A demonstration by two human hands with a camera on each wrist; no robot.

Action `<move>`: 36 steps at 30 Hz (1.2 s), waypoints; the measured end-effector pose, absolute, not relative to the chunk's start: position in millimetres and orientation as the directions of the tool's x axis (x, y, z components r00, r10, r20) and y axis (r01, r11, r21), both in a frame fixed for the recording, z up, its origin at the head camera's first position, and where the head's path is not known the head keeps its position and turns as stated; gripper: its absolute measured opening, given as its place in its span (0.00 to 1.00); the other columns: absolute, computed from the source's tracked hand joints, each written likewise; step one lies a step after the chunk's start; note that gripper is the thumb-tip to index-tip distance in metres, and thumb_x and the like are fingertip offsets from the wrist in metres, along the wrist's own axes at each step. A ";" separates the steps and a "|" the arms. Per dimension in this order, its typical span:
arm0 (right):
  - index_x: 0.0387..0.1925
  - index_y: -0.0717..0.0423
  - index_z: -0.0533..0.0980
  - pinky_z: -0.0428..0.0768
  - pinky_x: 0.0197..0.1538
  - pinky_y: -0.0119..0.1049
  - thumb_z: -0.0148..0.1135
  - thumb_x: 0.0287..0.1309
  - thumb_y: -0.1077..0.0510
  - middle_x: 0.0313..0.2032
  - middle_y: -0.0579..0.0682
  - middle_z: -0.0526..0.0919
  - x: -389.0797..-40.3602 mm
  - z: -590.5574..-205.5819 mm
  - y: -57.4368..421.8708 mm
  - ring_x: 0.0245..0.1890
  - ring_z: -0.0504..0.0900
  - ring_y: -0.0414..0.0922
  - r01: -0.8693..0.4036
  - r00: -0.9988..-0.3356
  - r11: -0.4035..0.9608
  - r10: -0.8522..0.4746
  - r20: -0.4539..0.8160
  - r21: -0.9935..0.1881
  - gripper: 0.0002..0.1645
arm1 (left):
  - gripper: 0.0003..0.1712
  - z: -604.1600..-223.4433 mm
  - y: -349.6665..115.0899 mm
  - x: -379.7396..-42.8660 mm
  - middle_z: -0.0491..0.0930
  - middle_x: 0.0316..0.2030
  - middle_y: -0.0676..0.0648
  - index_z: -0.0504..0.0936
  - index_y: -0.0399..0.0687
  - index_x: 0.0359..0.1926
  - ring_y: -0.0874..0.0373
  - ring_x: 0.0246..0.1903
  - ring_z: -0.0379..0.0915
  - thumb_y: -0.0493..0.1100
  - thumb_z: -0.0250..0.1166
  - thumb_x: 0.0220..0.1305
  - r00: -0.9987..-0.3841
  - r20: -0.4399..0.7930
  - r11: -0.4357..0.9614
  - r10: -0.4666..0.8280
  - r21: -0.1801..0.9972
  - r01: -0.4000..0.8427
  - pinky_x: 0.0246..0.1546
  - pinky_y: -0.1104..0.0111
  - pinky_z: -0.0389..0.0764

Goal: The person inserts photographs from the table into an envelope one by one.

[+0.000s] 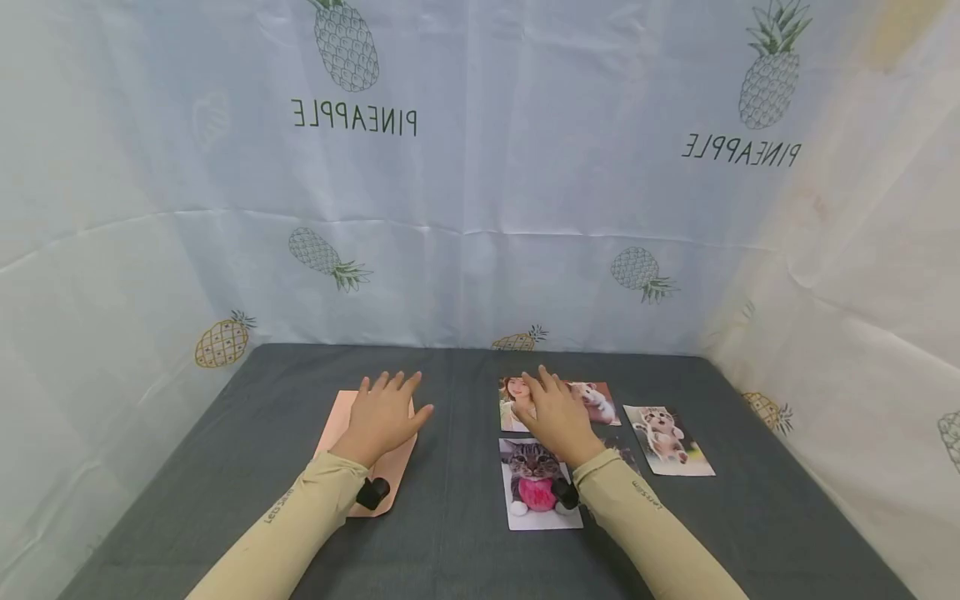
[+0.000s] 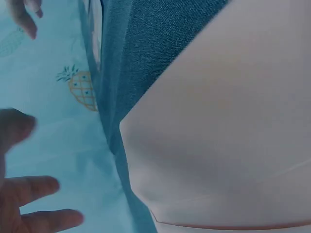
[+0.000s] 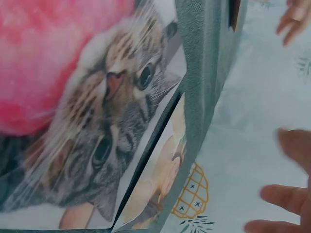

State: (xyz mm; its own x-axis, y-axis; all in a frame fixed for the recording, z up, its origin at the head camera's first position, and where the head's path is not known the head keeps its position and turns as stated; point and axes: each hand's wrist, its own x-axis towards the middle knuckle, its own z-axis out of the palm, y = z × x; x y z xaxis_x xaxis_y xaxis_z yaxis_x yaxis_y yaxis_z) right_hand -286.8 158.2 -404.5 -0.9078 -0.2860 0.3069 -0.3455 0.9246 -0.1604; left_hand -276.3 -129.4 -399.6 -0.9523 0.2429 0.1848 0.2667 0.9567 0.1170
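My left hand (image 1: 381,419) hovers with spread fingers over a peach-coloured paper envelope (image 1: 393,468), which lies flat and fills much of the left wrist view. Nothing is between its fingers. Over a group of photo cards, my right hand (image 1: 558,417) is also spread and holds nothing. Under or around it lie a card of a tabby cat with a pink ball (image 1: 536,493), one of a person (image 1: 512,406) and one of a small white-and-brown animal (image 1: 597,403). Another card (image 1: 627,455) is mostly hidden by my right wrist.
A kitten card (image 1: 666,442) lies apart at the right, slightly turned. The cards and envelope rest on a dark grey cloth-covered table (image 1: 457,533). A pale curtain (image 1: 480,167) printed with pineapples hangs behind the table and along both sides.
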 end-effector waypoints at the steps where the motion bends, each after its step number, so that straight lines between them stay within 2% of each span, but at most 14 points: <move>1: 0.65 0.56 0.69 0.66 0.63 0.64 0.58 0.63 0.41 0.65 0.64 0.68 -286.5 -404.0 157.9 0.64 0.70 0.63 -0.347 -0.907 0.926 -0.291 0.305 -0.149 0.35 | 0.35 -399.0 -129.0 -276.2 0.70 0.64 0.37 0.67 0.49 0.69 0.37 0.65 0.64 0.62 0.54 0.68 -0.954 0.177 0.957 0.243 0.116 0.266 0.66 0.39 0.57; 3: 0.61 0.59 0.73 0.74 0.57 0.59 0.60 0.62 0.44 0.60 0.63 0.74 -285.1 -402.4 156.9 0.57 0.77 0.61 -0.348 -0.907 0.927 -0.296 0.299 -0.138 0.32 | 0.31 -398.8 -128.1 -276.4 0.76 0.59 0.39 0.71 0.47 0.66 0.41 0.57 0.73 0.58 0.56 0.68 -0.961 0.148 0.959 0.234 0.127 0.253 0.60 0.44 0.69; 5: 0.57 0.60 0.75 0.80 0.49 0.55 0.62 0.61 0.46 0.54 0.62 0.79 -284.2 -401.3 155.9 0.49 0.82 0.59 -0.340 -0.914 0.931 -0.293 0.283 -0.134 0.29 | 0.28 -398.6 -127.1 -276.1 0.80 0.55 0.41 0.74 0.46 0.63 0.44 0.49 0.79 0.55 0.57 0.68 -0.968 0.118 0.961 0.219 0.147 0.235 0.48 0.50 0.79; 8: 0.54 0.58 0.77 0.83 0.36 0.51 0.62 0.61 0.46 0.46 0.58 0.84 -282.9 -399.6 154.7 0.38 0.85 0.55 -0.313 -0.931 0.939 -0.274 0.240 -0.141 0.25 | 0.26 -397.2 -125.9 -275.5 0.81 0.52 0.41 0.76 0.45 0.61 0.48 0.41 0.82 0.53 0.58 0.68 -0.977 0.075 0.962 0.198 0.174 0.208 0.31 0.56 0.82; 9: 0.53 0.57 0.78 0.83 0.34 0.50 0.62 0.62 0.47 0.44 0.56 0.85 -282.5 -399.4 154.4 0.35 0.85 0.54 -0.306 -0.936 0.940 -0.269 0.226 -0.148 0.24 | 0.26 -396.8 -125.7 -275.3 0.82 0.51 0.41 0.76 0.45 0.61 0.49 0.40 0.82 0.53 0.58 0.68 -0.979 0.065 0.962 0.194 0.181 0.203 0.29 0.58 0.82; 16: 0.47 0.53 0.80 0.80 0.26 0.44 0.62 0.62 0.47 0.35 0.51 0.87 -281.3 -399.1 153.9 0.27 0.84 0.49 -0.301 -0.940 0.939 -0.264 0.215 -0.164 0.18 | 0.24 -396.1 -125.5 -275.6 0.83 0.47 0.43 0.78 0.45 0.58 0.54 0.33 0.81 0.53 0.58 0.68 -0.980 0.054 0.963 0.190 0.184 0.197 0.22 0.62 0.78; 22: 0.45 0.53 0.80 0.78 0.24 0.41 0.62 0.61 0.48 0.29 0.48 0.86 -281.2 -399.5 154.5 0.23 0.81 0.44 -0.303 -0.939 0.937 -0.263 0.220 -0.173 0.16 | 0.23 -396.5 -125.0 -275.8 0.83 0.47 0.42 0.78 0.45 0.58 0.53 0.35 0.82 0.52 0.58 0.68 -0.980 0.056 0.962 0.189 0.190 0.196 0.21 0.63 0.77; 27: 0.45 0.52 0.81 0.79 0.24 0.41 0.62 0.62 0.48 0.29 0.48 0.86 -280.7 -398.4 154.3 0.24 0.82 0.44 -0.296 -0.943 0.939 -0.256 0.214 -0.177 0.15 | 0.23 -396.1 -125.1 -275.3 0.83 0.47 0.42 0.78 0.46 0.58 0.56 0.30 0.80 0.52 0.58 0.68 -0.981 0.056 0.962 0.186 0.195 0.193 0.18 0.64 0.75; 31: 0.46 0.52 0.80 0.79 0.25 0.42 0.62 0.62 0.49 0.32 0.49 0.86 -280.3 -395.4 156.4 0.28 0.84 0.46 -0.299 -0.943 0.938 -0.264 0.201 -0.173 0.16 | 0.23 -393.0 -129.3 -273.5 0.83 0.46 0.42 0.77 0.46 0.59 0.59 0.23 0.76 0.52 0.57 0.69 -0.981 0.058 0.957 0.185 0.216 0.193 0.15 0.67 0.70; 34: 0.46 0.53 0.80 0.79 0.25 0.42 0.63 0.61 0.49 0.31 0.49 0.86 -280.2 -391.6 162.6 0.27 0.83 0.46 -0.310 -0.939 0.936 -0.274 0.208 -0.168 0.15 | 0.23 -388.5 -137.9 -271.9 0.83 0.48 0.42 0.76 0.46 0.60 0.58 0.23 0.77 0.51 0.57 0.69 -0.980 0.068 0.953 0.189 0.229 0.200 0.16 0.66 0.72; 36: 0.45 0.54 0.80 0.79 0.25 0.41 0.63 0.61 0.50 0.28 0.48 0.84 -280.2 -388.0 169.6 0.25 0.82 0.45 -0.309 -0.939 0.936 -0.272 0.210 -0.169 0.15 | 0.24 -384.8 -145.9 -270.9 0.82 0.49 0.41 0.76 0.45 0.60 0.54 0.28 0.80 0.51 0.56 0.69 -0.980 0.070 0.952 0.187 0.232 0.198 0.19 0.62 0.75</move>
